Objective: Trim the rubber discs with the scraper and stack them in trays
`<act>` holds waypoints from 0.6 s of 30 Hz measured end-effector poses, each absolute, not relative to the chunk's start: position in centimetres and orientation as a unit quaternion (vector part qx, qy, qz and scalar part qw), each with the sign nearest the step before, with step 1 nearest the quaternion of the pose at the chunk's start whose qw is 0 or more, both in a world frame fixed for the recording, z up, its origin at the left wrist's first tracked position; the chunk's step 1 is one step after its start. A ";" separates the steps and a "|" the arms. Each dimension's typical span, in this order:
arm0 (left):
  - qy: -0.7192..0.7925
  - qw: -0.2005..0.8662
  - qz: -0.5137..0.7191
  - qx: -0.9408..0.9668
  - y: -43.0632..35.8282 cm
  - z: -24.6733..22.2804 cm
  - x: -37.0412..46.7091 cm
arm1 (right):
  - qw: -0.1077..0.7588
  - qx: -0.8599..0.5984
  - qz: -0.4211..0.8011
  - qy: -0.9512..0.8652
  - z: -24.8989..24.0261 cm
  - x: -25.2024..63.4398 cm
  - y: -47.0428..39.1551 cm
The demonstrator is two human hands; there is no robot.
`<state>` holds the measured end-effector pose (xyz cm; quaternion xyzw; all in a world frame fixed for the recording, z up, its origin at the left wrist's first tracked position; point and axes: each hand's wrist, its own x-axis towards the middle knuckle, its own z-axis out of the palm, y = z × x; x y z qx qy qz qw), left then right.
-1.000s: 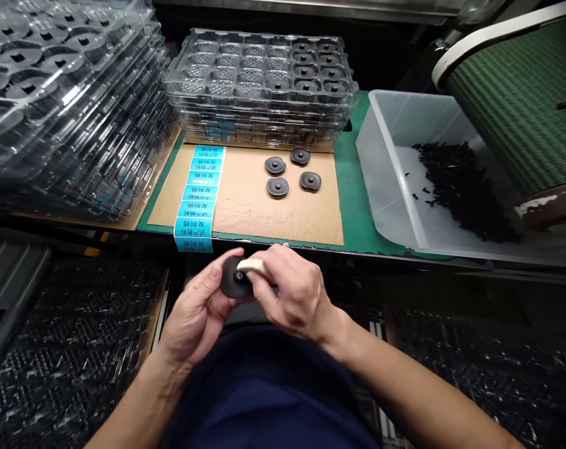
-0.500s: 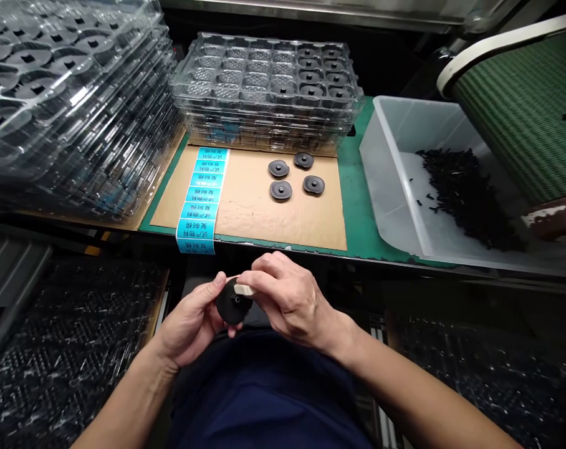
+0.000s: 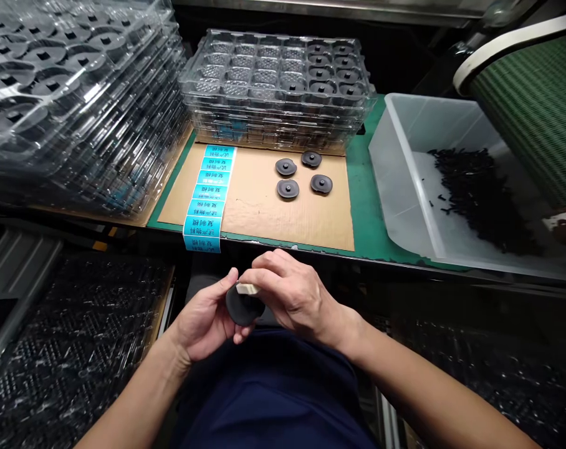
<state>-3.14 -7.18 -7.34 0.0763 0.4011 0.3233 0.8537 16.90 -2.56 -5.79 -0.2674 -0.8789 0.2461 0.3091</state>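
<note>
Between my hands, below the table's front edge, is a round black plastic part [image 3: 242, 308]. My left hand [image 3: 207, 321] grips it by the rim, thumb on top and fingers underneath. My right hand [image 3: 290, 293] is closed on a small cream-coloured block [image 3: 247, 289], whose end lies against the upper face of the part. The part's centre is hidden behind the block and fingers. Several similar black discs with a raised centre stud, one of them this disc [image 3: 288, 189], lie on the cardboard sheet [image 3: 259, 227] ahead of my hands.
A strip of blue labels [image 3: 207, 208] overhangs the table edge. Stacked clear trays [image 3: 278, 118] with black parts stand behind the cardboard; a taller tray stack [image 3: 124, 137] is at left. To the right are a translucent bin [image 3: 404, 181] of small black pieces and a green belt [image 3: 530, 106].
The whole view has shifted slightly, so the table things appear further right. The cream block has moved over the part's centre stud, which showed before. Both hands keep their grip.
</note>
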 end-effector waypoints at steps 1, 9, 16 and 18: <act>0.392 0.856 0.328 0.075 -7.2 -7.4 -3.0 | 0.311 -0.261 0.243 -0.881 -5.7 16.9 -2.5; 0.377 0.770 0.509 0.079 -7.0 -6.9 -1.9 | 0.325 -0.313 0.197 -0.870 -4.9 16.5 -2.2; 0.442 0.635 0.600 0.201 -6.8 -6.1 -2.1 | 0.302 -0.441 0.447 -0.718 -4.4 15.6 -3.3; 0.446 0.653 0.581 0.195 -7.0 -6.1 -2.4 | 0.334 -0.433 0.369 -0.751 -4.6 15.7 -3.0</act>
